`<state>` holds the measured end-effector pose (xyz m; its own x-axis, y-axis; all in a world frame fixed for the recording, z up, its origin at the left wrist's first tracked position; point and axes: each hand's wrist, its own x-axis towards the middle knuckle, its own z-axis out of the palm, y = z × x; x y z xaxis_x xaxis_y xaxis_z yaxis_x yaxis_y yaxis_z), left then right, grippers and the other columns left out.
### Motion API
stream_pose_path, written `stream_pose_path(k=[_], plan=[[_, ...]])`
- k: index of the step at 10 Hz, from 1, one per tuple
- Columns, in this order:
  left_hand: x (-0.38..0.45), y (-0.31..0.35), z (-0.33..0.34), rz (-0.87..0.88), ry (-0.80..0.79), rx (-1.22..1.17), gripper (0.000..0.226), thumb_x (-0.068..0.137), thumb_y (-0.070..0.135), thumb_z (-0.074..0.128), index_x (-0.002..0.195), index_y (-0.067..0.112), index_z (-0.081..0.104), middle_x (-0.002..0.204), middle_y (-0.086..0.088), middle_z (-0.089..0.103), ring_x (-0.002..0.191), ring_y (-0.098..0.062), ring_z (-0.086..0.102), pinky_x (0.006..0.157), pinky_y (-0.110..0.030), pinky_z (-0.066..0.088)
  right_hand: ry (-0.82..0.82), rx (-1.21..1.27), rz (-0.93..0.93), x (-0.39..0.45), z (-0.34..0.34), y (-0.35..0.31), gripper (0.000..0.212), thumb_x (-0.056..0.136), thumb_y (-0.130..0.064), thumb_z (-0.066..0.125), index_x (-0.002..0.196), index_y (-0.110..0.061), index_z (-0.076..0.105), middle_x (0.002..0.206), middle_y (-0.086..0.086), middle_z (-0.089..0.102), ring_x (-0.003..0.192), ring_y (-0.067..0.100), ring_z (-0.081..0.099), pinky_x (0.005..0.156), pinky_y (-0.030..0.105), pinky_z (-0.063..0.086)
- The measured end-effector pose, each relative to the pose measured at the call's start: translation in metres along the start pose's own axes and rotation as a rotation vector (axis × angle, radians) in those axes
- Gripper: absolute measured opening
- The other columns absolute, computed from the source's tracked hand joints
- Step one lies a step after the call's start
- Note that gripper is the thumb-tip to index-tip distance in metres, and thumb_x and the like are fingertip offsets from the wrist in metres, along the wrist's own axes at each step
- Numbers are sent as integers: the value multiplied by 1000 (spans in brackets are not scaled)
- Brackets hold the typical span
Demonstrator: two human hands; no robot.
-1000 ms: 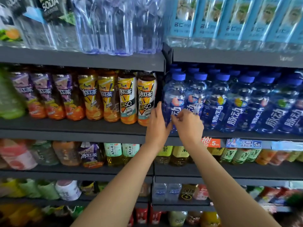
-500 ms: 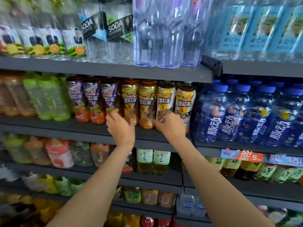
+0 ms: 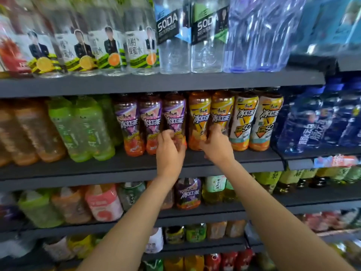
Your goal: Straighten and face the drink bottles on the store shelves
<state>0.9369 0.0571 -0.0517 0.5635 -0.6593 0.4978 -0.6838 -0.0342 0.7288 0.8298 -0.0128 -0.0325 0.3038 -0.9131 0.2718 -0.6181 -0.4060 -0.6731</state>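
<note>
1. On the second shelf (image 3: 136,169) from the top, a dark board at chest height, stands the row in hand: pale tea and green bottles at left, iced-tea bottles in the middle, blue sports-drink bottles (image 3: 316,122) in the next bay at right. Soda and clear water bottles sit on the shelf above.
2. Iced-tea run: three purple-label bottles, then two yellow-label, then two white-and-yellow. Labels mostly face out; the fronts look roughly level with each other.
3. Left hand (image 3: 169,153) has fingers curled round the lower body of the third purple-label iced-tea bottle (image 3: 174,116), the one next to the yellow group. The bottle stands on the shelf, upright.
4. Right hand (image 3: 215,147) wraps the lower part of the second yellow-label iced-tea bottle (image 3: 222,114), thumb toward the first yellow one. Whether the palm is tight to it, I cannot tell; motion blur.
5. Judgement on doing it well: turn each bottle about its own axis, base kept on the board, until the big characters sit square to the aisle, then draw it up in line with its neighbours' fronts.
6. Keep the grip low, as now; a high push would tip these tall bottles into the ones behind.
7. Risk: neighbours stand touching, so a twist may drag the adjacent label off-face. Check both sides after.
</note>
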Motion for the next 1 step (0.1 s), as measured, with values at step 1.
stream_pose_path(k=[1], plan=[[-12, 4, -38, 151, 33, -109, 35, 88, 6, 57, 121, 9, 46, 111, 2, 48, 90, -2, 52, 79, -15, 41, 6, 105, -72, -21, -29, -22, 27, 88, -21, 62, 109, -10, 50, 92, 9, 67, 72, 28, 67, 60, 45, 57]])
